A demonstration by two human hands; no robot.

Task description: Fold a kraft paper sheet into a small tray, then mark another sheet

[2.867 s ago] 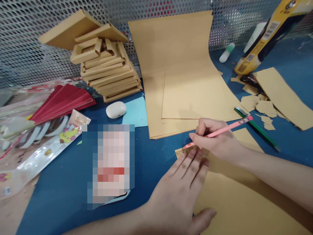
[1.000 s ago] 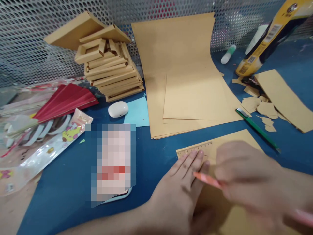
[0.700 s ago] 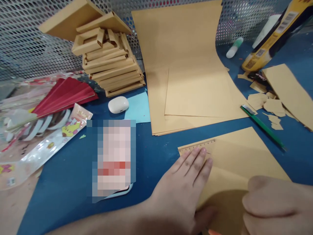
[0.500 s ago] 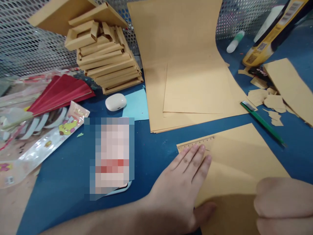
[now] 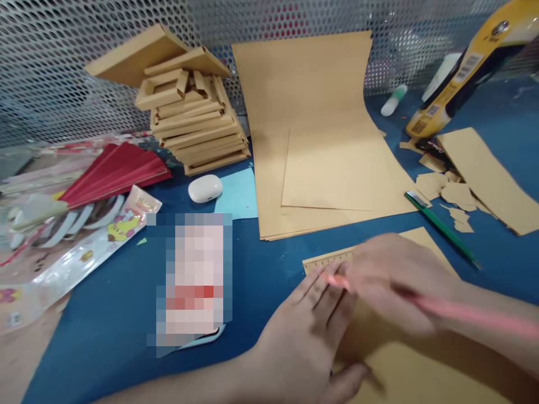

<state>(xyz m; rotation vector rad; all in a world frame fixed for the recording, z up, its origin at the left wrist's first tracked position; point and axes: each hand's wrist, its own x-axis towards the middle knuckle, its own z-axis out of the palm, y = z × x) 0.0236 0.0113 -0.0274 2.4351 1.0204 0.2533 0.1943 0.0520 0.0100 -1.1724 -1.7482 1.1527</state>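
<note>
My left hand [image 5: 307, 325] lies flat with its fingers stretched over a clear ruler [image 5: 328, 260] along the upper left edge of a brown sheet [image 5: 404, 370]. Closed round a pink pen [image 5: 471, 315], my right hand [image 5: 391, 280] is just right of the left fingers and blurred by motion. The pen's orange-pink tip end is over the left fingers; whether it touches anything is unclear. Part of the ruler and the sheet's upper edge are hidden under the hands.
Large brown sheets [image 5: 311, 84] curve up against a mesh wall. Left of them are stacked brown frames [image 5: 202, 126], a white case [image 5: 205, 188] and a blurred-out phone [image 5: 197, 269]. A green cutter [image 5: 446, 233], paper scraps [image 5: 457, 193] and a yellow bottle [image 5: 433, 106] are at right.
My right hand has moved left and up from the lower right corner to beside my left hand, and the pink pen has come into view. The view has shifted slightly upward.
</note>
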